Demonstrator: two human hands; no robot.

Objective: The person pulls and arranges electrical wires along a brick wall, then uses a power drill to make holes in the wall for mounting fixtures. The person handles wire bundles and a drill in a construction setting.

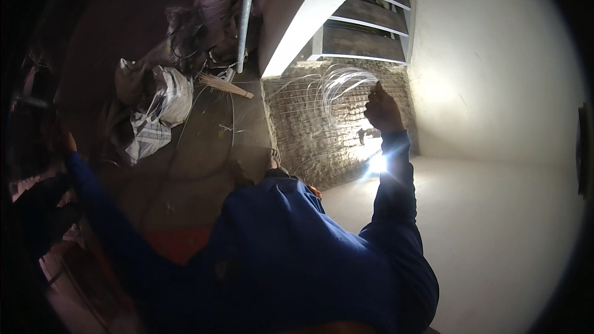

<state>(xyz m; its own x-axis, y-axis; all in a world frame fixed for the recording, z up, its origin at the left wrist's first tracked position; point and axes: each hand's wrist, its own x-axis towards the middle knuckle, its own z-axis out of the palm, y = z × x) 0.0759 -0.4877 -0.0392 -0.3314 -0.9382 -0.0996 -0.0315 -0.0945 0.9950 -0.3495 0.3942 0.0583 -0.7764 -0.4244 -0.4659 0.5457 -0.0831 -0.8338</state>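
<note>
My right hand (383, 111) is raised in front of a rough brown surface (297, 111), its fingers closed in a pinch. Loops of thin, pale wire or line (337, 83) run from its fingertips toward the left and shine in the light. Whether it is metal or plastic I cannot make out. A bright lamp (377, 164) glares beside my right forearm and hides what lies around it. My left hand (67, 141) reaches out to the far left into the dark. Its fingers are too dim to read, and I see nothing plainly held there.
A metal pole (247, 18) stands at the top centre. White sacks (167, 102) and a bundle of thin sticks (226, 85) lie on the dark floor (204, 142). Slatted steps (365, 21) rise at the top right, next to a pale wall (495, 55).
</note>
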